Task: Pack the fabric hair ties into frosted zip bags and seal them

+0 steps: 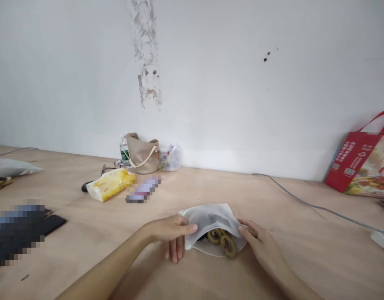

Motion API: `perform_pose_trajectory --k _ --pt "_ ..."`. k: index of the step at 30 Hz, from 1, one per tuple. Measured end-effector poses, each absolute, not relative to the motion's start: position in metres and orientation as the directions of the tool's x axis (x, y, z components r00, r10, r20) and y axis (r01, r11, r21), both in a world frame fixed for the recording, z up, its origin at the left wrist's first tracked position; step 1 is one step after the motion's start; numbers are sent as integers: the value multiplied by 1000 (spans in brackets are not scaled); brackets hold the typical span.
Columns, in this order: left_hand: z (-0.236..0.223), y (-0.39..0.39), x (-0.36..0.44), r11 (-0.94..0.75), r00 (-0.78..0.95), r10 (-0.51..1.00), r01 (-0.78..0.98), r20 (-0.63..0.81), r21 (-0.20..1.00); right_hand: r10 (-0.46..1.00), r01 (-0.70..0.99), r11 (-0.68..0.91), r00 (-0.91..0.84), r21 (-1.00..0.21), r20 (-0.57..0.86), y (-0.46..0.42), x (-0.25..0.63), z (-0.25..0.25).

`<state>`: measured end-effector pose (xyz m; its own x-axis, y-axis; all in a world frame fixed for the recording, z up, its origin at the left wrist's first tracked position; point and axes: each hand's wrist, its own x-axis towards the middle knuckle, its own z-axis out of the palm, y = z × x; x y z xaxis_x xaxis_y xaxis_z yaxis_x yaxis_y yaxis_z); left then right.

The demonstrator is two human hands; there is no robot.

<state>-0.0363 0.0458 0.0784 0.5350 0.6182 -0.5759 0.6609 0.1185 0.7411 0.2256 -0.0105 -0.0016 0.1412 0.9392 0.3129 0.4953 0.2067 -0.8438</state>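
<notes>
A frosted white zip bag point(204, 216) lies on the wooden table in front of me, its mouth gaping toward me. Several olive-yellow hair ties point(228, 246) and something dark show in the opening, and one ring hangs over the lower lip. My left hand point(176, 233) grips the bag's left edge, thumb on top and fingers beneath. On the opposite side, my right hand point(256, 235) pinches the right edge near the mouth. A printed label shows faintly through the bag's upper face.
Behind to the left are a yellow tissue pack point(112, 185), a phone point(144, 189), a beige handbag point(143, 154) and a clear plastic bag point(172, 157). A red shopping bag point(340, 156) stands at right, near a grey cable point(292, 196). Another pale bag point(15, 167) lies far left.
</notes>
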Motion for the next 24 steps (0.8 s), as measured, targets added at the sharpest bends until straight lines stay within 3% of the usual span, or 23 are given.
perform_pose_trajectory --k 11,20,24 --pt "58 44 -22 215 469 797 370 -381 904 987 274 84 112 -958 118 -8 225 3" --pt "57 44 -20 83 507 843 206 -179 975 991 79 123 37 -989 126 -11 225 2" --pt "48 42 -22 -98 532 846 93 34 991 985 66 172 -32 -983 171 -15 231 8"
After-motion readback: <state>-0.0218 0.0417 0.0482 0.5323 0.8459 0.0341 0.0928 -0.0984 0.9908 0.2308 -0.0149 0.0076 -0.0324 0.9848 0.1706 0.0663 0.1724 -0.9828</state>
